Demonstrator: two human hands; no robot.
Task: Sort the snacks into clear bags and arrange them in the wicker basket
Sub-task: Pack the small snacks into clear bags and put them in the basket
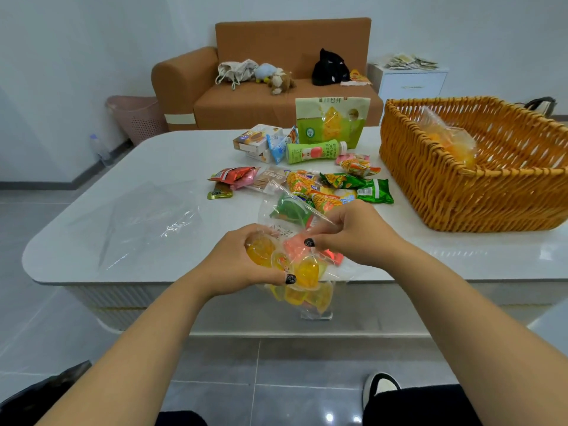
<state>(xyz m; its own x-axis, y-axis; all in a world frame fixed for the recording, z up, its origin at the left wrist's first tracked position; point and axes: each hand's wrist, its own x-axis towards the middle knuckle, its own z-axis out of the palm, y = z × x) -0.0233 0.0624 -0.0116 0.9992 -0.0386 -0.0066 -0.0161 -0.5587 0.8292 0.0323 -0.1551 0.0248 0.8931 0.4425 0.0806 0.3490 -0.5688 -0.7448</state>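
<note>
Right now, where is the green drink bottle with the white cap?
In the head view the green drink bottle lies on its side on the white table, in front of the standing green pouch, left of the wicker basket.

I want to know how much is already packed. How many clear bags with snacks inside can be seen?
2. One filled bag lies inside the wicker basket. The other bag is held by both hands at the table edge. An empty bag lies flat on the table; more may be hidden.

White table bears snack packets, wicker basket.
</note>
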